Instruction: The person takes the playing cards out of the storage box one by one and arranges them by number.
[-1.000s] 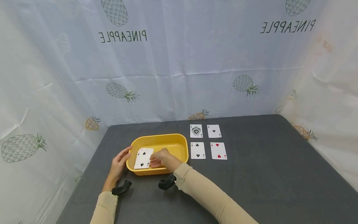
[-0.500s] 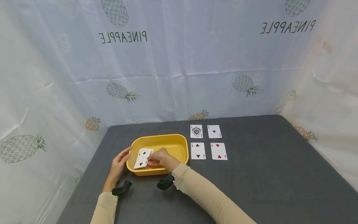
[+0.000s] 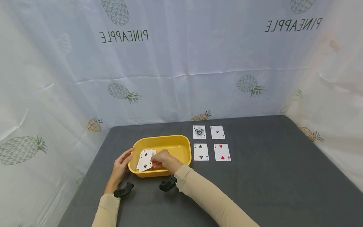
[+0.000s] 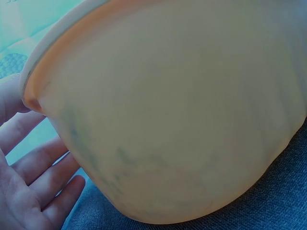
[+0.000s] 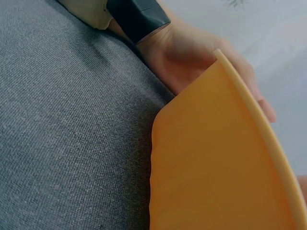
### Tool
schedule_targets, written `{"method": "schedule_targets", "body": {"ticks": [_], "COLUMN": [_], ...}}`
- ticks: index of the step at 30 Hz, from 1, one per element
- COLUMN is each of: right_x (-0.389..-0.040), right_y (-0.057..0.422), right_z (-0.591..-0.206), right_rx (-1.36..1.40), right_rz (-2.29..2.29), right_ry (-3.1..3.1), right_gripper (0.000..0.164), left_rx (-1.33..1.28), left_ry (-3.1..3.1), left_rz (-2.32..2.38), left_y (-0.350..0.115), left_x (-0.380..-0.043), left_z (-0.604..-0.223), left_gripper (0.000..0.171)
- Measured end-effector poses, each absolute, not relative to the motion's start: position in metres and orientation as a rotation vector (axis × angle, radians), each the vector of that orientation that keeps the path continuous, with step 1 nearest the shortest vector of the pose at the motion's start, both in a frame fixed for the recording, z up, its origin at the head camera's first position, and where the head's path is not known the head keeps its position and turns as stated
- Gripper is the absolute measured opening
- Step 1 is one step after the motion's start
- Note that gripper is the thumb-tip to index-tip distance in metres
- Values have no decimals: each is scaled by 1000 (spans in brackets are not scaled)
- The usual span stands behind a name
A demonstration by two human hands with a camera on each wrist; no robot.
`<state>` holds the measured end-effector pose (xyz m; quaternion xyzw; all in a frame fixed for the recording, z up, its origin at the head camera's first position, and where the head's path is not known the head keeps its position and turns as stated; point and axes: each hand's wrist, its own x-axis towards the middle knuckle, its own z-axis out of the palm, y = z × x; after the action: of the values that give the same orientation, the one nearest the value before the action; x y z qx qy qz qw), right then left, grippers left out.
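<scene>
A white curtain (image 3: 181, 63) printed with pineapples and the word "PINEAPPLE" in mirror-reversed letters hangs behind and along both sides of a counter (image 3: 263, 176) covered in dark gray fabric. Two arms reach in from the near edge, the right sleeve (image 3: 210, 198) and the left sleeve (image 3: 106, 208) both beige, over a yellow tray (image 3: 181, 153) with rounded corners that sits on the left part of the counter.

The person's left hand (image 3: 120, 167) rests against the tray's left end, its fingers nearly straight and slightly spread along the outside of the wall, the uppermost reaching the rim. The right hand (image 3: 165, 160) reaches over the near rim, its fingers drawn close together and pinching the right edge of a two of spades (image 3: 145, 160). That card lies inside the tray, toward the left end, on top of other cards (image 3: 154, 152) whose edges peek out askew; their faces are mostly covered.

Just right of the tray, four cards lie face up in two rows of two, apart from one another. The near row pairs a two of hearts (image 3: 222, 152), at right, with a two of clubs (image 3: 201, 152); the far row has a card with an ornate emblem (image 3: 199, 132) on the left and an ace of clubs (image 3: 217, 132) on the right. A black device is strapped to each wrist, one left (image 3: 123, 190), one right (image 3: 168, 183).
</scene>
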<state>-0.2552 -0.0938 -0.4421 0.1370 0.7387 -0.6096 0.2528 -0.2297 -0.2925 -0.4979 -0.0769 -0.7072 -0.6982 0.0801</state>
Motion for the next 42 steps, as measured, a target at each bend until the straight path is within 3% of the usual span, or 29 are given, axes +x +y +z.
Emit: {"method": "schedule_targets", "body": {"ticks": [27, 42], "right_x": [-252, -240], "right_y": [-47, -4], "right_z": [-420, -409], "right_rx": [157, -50], "right_rz": [-1783, -1827], "right_ry": [1927, 1964], "right_gripper": [9, 25], "left_rx": [-194, -216], "left_ry": [-2150, -2143], "left_rz": [-2070, -2065], "left_y": [-289, -291], "left_x": [-227, -227], "left_z": [-494, -496], "left_gripper": [45, 42]}}
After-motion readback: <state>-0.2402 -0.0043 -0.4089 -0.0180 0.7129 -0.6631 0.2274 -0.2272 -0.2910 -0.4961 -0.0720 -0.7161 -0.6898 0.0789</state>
